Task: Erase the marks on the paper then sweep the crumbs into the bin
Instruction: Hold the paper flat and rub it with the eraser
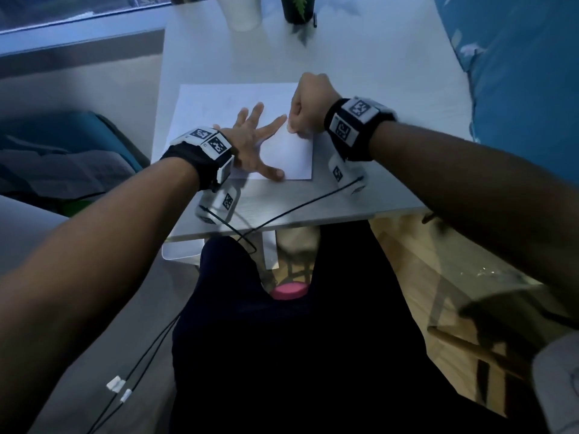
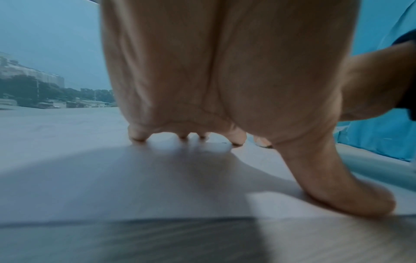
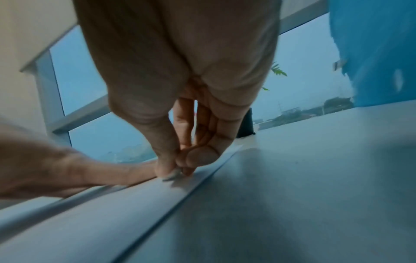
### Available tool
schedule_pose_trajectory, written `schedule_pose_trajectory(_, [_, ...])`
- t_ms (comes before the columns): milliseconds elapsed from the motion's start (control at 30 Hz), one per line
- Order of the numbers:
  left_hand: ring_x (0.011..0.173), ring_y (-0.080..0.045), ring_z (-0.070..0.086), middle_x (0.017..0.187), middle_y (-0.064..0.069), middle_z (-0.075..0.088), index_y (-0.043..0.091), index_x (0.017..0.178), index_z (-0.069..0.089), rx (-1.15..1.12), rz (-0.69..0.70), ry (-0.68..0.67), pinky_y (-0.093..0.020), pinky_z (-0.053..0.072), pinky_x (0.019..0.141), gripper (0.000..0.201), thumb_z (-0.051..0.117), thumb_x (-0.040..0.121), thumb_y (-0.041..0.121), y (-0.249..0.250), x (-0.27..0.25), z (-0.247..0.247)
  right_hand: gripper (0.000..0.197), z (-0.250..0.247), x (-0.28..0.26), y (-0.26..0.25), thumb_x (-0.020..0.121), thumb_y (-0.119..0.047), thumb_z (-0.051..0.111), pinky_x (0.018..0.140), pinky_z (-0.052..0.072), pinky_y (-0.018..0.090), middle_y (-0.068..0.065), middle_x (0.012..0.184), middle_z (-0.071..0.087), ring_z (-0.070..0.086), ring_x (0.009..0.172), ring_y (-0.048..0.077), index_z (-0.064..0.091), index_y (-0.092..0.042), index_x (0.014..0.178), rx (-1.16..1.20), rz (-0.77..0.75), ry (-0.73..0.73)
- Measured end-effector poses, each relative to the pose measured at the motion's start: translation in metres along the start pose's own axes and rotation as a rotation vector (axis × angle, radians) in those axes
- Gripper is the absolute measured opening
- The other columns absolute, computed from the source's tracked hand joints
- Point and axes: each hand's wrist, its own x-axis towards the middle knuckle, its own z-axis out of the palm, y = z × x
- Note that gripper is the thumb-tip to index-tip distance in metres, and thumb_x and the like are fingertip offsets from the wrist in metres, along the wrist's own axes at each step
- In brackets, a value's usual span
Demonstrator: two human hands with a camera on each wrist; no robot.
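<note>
A white sheet of paper lies on the pale table; any marks on it are too faint to make out. My left hand lies spread on the sheet, fingertips and thumb pressing down, as the left wrist view shows for that hand and the paper. My right hand is curled at the paper's right edge, beside the left index fingertip. In the right wrist view the right hand pinches a small pale eraser down onto the paper.
A white cup and a dark plant pot stand at the table's far end. Blue fabric borders the right side. Black cables cross the near edge. A white container and a pink object sit below the table.
</note>
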Motion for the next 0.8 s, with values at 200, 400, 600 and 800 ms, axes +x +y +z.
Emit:
schedule_pose_trajectory(200, [0.149, -0.029, -0.017, 0.16, 0.003, -0.025, 0.056, 0.144, -0.016, -0.008, 0.006, 0.012, -0.077, 0.012, 0.104, 0.122, 0.061, 0.055, 0.088, -0.002, 0.001, 0.0, 0.025, 0.007, -0.004, -0.001, 0.074, -0.023, 0.073, 0.067, 0.047, 0.027, 0.01, 0.092, 0.064, 0.056, 0.076, 0.017, 0.064, -0.005, 0.089, -0.048, -0.056, -0.127])
schedule_pose_trajectory(400, [0.148, -0.027, -0.018, 0.16, 0.002, -0.027, 0.053, 0.147, -0.009, -0.031, -0.003, -0.009, -0.076, 0.01, 0.107, 0.12, 0.064, 0.057, 0.084, -0.001, -0.001, -0.005, 0.034, 0.022, -0.012, -0.015, 0.075, -0.019, 0.066, 0.052, 0.034, 0.021, -0.001, 0.067, 0.042, 0.043, 0.062, 0.013, 0.036, -0.008, 0.064, -0.075, -0.126, -0.075])
schedule_pose_trajectory(600, [0.149, -0.028, -0.017, 0.16, 0.002, -0.027, 0.053, 0.146, -0.014, -0.008, 0.001, -0.003, -0.075, 0.012, 0.106, 0.121, 0.062, 0.058, 0.086, 0.001, -0.002, -0.004, 0.031, 0.014, -0.007, -0.01, 0.076, -0.019, 0.068, 0.056, 0.037, 0.02, 0.007, 0.07, 0.051, 0.05, 0.068, 0.024, 0.043, -0.003, 0.065, -0.098, -0.078, -0.044])
schedule_pose_trajectory(800, [0.148, -0.028, -0.019, 0.159, 0.002, -0.028, 0.054, 0.145, -0.018, 0.005, -0.003, -0.017, -0.076, 0.013, 0.105, 0.123, 0.061, 0.056, 0.088, -0.001, -0.001, -0.004, 0.029, 0.0, 0.006, -0.007, 0.069, -0.022, 0.074, 0.079, 0.055, 0.031, 0.013, 0.087, 0.069, 0.066, 0.086, 0.032, 0.066, 0.001, 0.085, -0.016, 0.009, -0.028])
